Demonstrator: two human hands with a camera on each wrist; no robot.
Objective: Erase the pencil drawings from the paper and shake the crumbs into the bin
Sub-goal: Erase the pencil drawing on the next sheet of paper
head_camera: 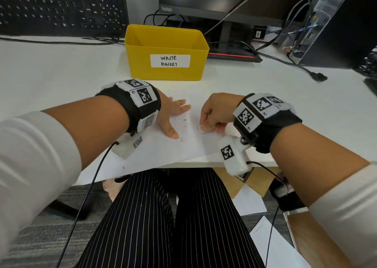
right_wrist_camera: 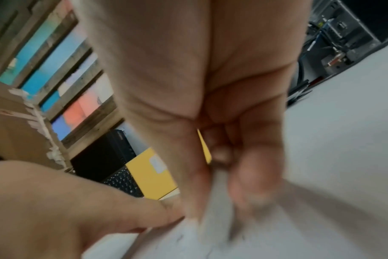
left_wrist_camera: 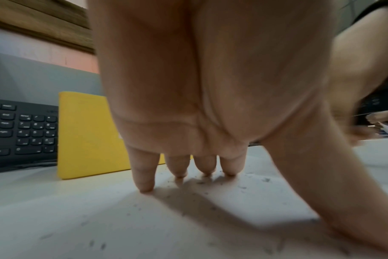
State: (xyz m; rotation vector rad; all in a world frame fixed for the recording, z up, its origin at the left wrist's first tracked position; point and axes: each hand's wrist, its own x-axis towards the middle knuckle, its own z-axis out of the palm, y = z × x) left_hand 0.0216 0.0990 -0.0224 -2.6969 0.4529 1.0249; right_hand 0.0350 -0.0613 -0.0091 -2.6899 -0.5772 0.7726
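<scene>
A white paper sheet [head_camera: 163, 151] lies at the table's near edge, one corner hanging over it. Dark eraser crumbs [head_camera: 180, 140] are scattered across it; I see no clear pencil lines. My left hand [head_camera: 173, 116] presses flat on the paper, fingers straight and spread, fingertips [left_wrist_camera: 144, 189] touching the sheet [left_wrist_camera: 122, 219]. My right hand [head_camera: 206, 122] is curled just to its right and pinches a small white eraser [head_camera: 205, 132] against the paper. In the right wrist view the eraser [right_wrist_camera: 217, 189] is a blurred strip between thumb and fingers. The yellow bin [head_camera: 167, 63] labelled "WASTE BASKET" stands behind both hands.
A black keyboard [head_camera: 61, 8] leans at the back left. A monitor stand [head_camera: 226, 35], cables [head_camera: 285, 61] and a computer tower [head_camera: 326, 22] fill the back right. Loose sheets [head_camera: 251, 202] lie on the floor beside my knees.
</scene>
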